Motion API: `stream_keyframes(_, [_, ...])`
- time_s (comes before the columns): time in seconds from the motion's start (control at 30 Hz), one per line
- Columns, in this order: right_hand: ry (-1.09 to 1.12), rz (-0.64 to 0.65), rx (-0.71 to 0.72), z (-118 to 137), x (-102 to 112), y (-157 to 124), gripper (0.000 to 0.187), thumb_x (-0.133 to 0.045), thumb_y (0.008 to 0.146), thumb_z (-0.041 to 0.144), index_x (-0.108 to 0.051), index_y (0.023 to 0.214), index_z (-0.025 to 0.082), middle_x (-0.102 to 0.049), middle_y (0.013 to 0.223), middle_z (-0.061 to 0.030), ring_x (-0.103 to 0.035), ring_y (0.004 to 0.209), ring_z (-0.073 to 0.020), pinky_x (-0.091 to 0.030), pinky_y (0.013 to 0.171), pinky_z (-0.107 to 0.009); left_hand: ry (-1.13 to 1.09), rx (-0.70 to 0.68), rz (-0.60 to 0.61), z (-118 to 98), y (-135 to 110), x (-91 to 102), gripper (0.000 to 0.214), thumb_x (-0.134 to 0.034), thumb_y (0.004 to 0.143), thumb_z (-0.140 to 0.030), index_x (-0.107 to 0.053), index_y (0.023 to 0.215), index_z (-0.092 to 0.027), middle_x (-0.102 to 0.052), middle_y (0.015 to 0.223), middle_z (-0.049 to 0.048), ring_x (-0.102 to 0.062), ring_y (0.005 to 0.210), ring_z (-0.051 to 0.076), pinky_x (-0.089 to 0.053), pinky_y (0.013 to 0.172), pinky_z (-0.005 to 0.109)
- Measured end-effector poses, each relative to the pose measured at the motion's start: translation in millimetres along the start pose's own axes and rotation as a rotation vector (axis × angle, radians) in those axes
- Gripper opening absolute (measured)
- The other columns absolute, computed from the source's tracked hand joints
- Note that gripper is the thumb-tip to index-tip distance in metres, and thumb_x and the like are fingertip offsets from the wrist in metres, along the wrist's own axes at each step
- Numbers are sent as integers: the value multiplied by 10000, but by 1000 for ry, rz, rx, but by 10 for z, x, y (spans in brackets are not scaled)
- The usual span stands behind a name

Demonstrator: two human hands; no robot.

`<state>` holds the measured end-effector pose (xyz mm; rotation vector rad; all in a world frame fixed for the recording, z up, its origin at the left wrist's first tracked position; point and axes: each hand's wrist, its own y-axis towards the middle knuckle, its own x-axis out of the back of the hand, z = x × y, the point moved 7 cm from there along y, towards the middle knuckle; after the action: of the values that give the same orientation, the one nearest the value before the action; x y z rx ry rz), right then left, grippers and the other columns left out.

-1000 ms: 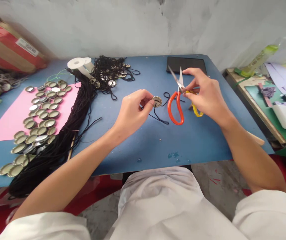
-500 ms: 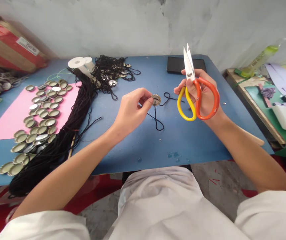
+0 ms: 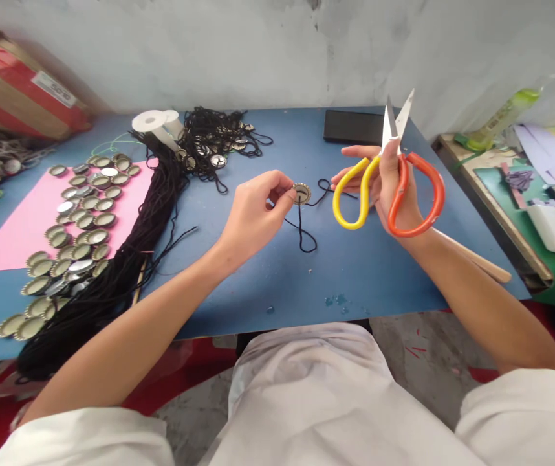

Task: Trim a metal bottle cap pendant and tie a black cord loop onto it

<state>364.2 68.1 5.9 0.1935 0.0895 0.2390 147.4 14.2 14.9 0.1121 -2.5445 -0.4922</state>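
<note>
Between the thumb and fingers of my left hand (image 3: 261, 210) is a bottle cap (image 3: 301, 193), its hollow side facing up. A black cord (image 3: 310, 241) runs through the cap; one part hangs in a loop below it and another trails right toward my other hand. My right hand (image 3: 394, 184) holds a pair of scissors (image 3: 391, 158) with one yellow and one orange handle. The blades are apart and point up, away from me. My right thumb lies across the scissors near the pivot, and the other fingers stretch out behind the yellow handle.
Many bottle caps (image 3: 86, 220) lie over a pink sheet (image 3: 10, 226) at left, beside a bundle of black cords (image 3: 127, 272). Behind are white spools (image 3: 154, 123), a pile of corded caps (image 3: 219, 139) and a black phone (image 3: 352, 126). A wooden stick (image 3: 481, 260) lies under my right forearm.
The scissors have shifted right and their blades and handles have spread wider. My right fingers have stretched out. My left hand and the bottle cap have barely moved.
</note>
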Motion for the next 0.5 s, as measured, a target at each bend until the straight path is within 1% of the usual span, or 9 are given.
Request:
stream_keyframes(0.07, [-17, 66, 17, 32, -31, -11, 613, -573, 1012, 875, -810, 1137, 324, -852, 979, -64, -838, 1082, -318, -686, 1034, -523, 7, -1, 1, 4, 1, -1, 90, -621, 949, -232, -664, 876, -205, -703, 811, 21, -641, 759, 163, -482, 625, 265])
stream_keyframes(0.13, [-12, 174, -16, 10, -85, -20, 618, -567, 1023, 864, -821, 1107, 307, -850, 970, -64, -842, 1038, -302, -676, 1051, -511, 11, -3, 2, 6, 3, 1, 90, -619, 950, -230, -665, 877, -204, -707, 815, 21, -640, 756, 161, -487, 630, 267])
stream_keyframes(0.2, [-29, 285, -96, -65, -137, -28, 731, -475, 1019, 921, -826, 1043, 280, -844, 914, -77, -846, 964, -289, -674, 1040, -497, 9, -6, 1, 6, 5, 4, 90, -621, 951, -233, -664, 878, -203, -708, 820, 22, -643, 760, 162, -489, 633, 269])
stream_keyframes(0.27, [-67, 351, -197, -170, -156, -32, 857, -367, 991, 989, -824, 979, 264, -815, 802, -82, -841, 867, -280, -679, 992, -487, 5, -7, 0, 4, 6, 9, 91, -623, 951, -234, -661, 876, -203, -706, 818, 22, -643, 761, 162, -487, 631, 268])
stream_keyframes(0.33, [-101, 340, -269, -258, -124, -18, 902, -335, 970, 1017, -823, 972, 258, -756, 691, -65, -823, 776, -270, -683, 900, -472, 7, -4, -3, 3, 5, 14, 90, -623, 951, -229, -660, 873, -203, -703, 814, 22, -643, 758, 162, -487, 625, 265])
stream_keyframes(0.4, [-137, 285, -290, -313, -67, 12, 869, -371, 970, 1010, -808, 990, 258, -704, 624, -39, -802, 720, -262, -670, 820, -453, 10, 1, -4, 1, 3, 18, 90, -626, 951, -225, -660, 871, -203, -701, 810, 21, -642, 754, 161, -490, 620, 263])
stream_keyframes(0.5, [-211, 262, -214, -342, -33, 67, 743, -515, 943, 989, -708, 945, 272, -666, 581, 4, -761, 648, -236, -643, 762, -418, 5, 2, -4, -5, 0, 20, 89, -631, 953, -227, -657, 869, -208, -697, 808, 22, -636, 752, 161, -497, 621, 265])
